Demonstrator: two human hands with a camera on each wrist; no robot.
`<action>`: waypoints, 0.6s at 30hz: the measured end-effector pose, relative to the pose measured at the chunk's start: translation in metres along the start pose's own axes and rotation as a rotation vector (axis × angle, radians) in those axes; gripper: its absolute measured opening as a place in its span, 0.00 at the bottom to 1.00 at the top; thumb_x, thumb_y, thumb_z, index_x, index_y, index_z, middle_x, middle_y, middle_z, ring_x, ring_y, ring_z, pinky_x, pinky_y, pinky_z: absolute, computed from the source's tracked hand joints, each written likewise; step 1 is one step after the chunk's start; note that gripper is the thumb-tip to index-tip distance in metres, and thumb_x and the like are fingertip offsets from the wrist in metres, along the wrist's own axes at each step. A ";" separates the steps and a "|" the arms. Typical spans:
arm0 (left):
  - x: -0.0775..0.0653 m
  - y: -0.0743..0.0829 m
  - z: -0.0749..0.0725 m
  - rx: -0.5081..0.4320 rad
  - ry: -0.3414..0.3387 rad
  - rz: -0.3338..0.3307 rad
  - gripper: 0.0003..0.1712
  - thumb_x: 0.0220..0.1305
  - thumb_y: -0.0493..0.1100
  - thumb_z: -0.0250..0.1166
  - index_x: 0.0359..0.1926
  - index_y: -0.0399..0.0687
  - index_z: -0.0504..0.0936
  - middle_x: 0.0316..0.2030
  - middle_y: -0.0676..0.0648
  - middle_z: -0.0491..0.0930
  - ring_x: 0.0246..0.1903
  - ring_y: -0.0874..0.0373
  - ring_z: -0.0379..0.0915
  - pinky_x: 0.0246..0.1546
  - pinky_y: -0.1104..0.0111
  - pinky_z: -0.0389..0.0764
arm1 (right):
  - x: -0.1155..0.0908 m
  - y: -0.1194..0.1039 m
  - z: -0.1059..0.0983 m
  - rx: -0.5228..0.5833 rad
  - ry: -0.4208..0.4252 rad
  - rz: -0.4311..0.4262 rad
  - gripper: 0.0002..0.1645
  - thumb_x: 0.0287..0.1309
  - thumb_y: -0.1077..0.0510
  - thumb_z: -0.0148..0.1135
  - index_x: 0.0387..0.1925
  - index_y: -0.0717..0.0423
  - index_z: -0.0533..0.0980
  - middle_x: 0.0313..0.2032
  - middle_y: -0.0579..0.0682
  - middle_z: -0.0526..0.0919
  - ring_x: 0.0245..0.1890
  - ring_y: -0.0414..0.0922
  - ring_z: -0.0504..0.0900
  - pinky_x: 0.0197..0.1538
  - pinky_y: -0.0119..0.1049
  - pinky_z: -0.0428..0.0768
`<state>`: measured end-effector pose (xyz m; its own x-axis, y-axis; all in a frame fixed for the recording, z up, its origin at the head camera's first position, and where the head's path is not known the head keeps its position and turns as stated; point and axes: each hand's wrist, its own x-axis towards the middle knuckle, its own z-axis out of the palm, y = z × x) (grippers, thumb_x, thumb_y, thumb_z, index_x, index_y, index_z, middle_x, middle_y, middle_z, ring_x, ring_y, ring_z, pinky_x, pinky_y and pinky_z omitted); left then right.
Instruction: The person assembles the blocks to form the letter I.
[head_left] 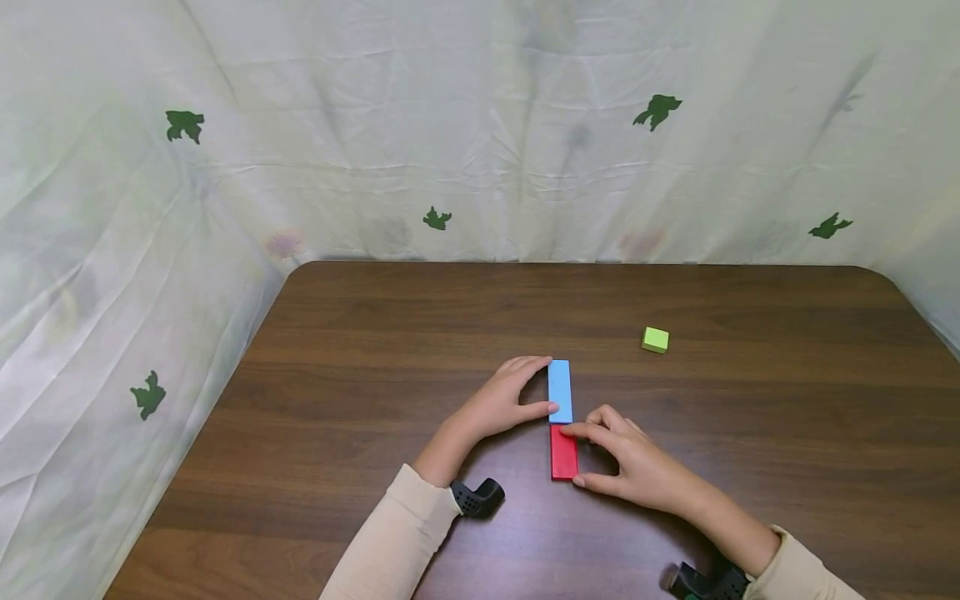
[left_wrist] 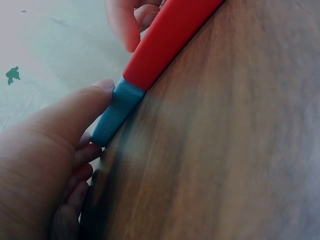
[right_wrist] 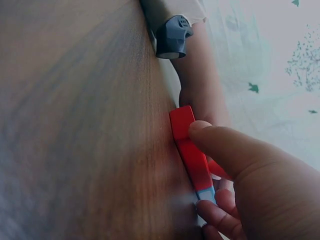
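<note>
A blue block (head_left: 559, 390) and a red block (head_left: 564, 454) lie end to end on the table, the blue one farther off. My left hand (head_left: 504, 398) holds the blue block from the left, with its index finger at the far corner and the thumb near the close end. From the right, my right hand (head_left: 633, 461) holds the red block, its thumb at the near corner and index finger by the far end. The left wrist view shows the two blocks meeting. In the right wrist view the thumb presses the red block (right_wrist: 195, 162), and fingers partly cover the blue block (right_wrist: 206, 194).
A small light green block (head_left: 655, 339) stands apart, farther back and to the right on the brown wooden table (head_left: 337, 375). Behind the table hangs a pale curtain (head_left: 360, 125) with green leaf-like shapes. Black wrist cameras (head_left: 478, 498) sit at both cuffs.
</note>
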<state>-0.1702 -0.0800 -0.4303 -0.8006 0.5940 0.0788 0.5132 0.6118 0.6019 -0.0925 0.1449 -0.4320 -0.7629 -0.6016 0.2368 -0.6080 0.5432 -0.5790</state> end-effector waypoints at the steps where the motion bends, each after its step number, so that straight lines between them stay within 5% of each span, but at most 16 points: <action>1: 0.000 0.000 0.000 0.000 0.000 0.001 0.40 0.56 0.56 0.62 0.65 0.45 0.61 0.61 0.48 0.62 0.62 0.54 0.51 0.60 0.63 0.54 | 0.000 0.000 0.000 -0.001 0.002 -0.001 0.30 0.48 0.43 0.65 0.54 0.42 0.71 0.39 0.38 0.65 0.35 0.37 0.65 0.37 0.33 0.67; 18: -0.004 0.000 0.000 -0.036 0.037 -0.010 0.39 0.58 0.58 0.59 0.66 0.47 0.59 0.62 0.49 0.61 0.62 0.56 0.51 0.60 0.61 0.56 | 0.000 -0.001 -0.001 0.011 0.000 0.003 0.31 0.48 0.43 0.65 0.55 0.42 0.71 0.39 0.39 0.66 0.34 0.37 0.65 0.37 0.33 0.66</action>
<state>-0.1669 -0.0822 -0.4305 -0.8166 0.5682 0.1017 0.4945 0.5976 0.6312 -0.0925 0.1448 -0.4306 -0.7644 -0.6004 0.2349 -0.6036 0.5382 -0.5882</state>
